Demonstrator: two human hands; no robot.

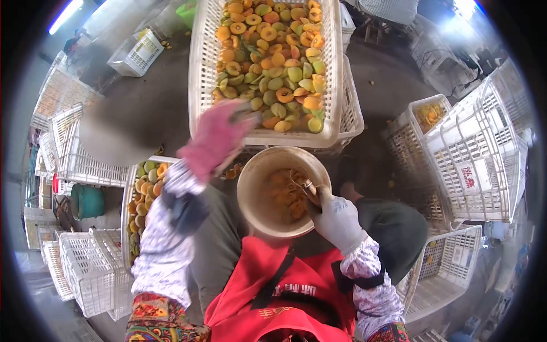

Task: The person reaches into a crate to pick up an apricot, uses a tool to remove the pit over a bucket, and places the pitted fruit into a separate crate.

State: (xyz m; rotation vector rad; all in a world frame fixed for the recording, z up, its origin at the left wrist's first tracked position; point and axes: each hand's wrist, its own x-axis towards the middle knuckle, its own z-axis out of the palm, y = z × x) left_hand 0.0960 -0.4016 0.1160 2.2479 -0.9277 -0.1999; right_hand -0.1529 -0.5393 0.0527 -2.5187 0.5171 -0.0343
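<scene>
The big white plastic crate [206, 68] above the round beige bucket [250, 188] is nearly full of halved fruit; the pink-gloved left hand [213, 137] reaches to it, its grip unclear, and the grey-gloved right hand [336, 219] grips a small metal tool [305, 183] over the pits in the bucket, while whole fruit [145, 188] left of the bucket waits.

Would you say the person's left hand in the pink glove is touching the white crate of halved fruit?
Cannot tell. In the head view the left hand is motion-blurred against the near wall of the white crate, so neither contact nor a gap shows plainly.

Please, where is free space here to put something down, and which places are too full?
Bare floor lies between the big fruit crate and the stacked white crates. Another bare patch is left of that crate. Crowded: the crate itself, and the bucket under the right hand.
</scene>
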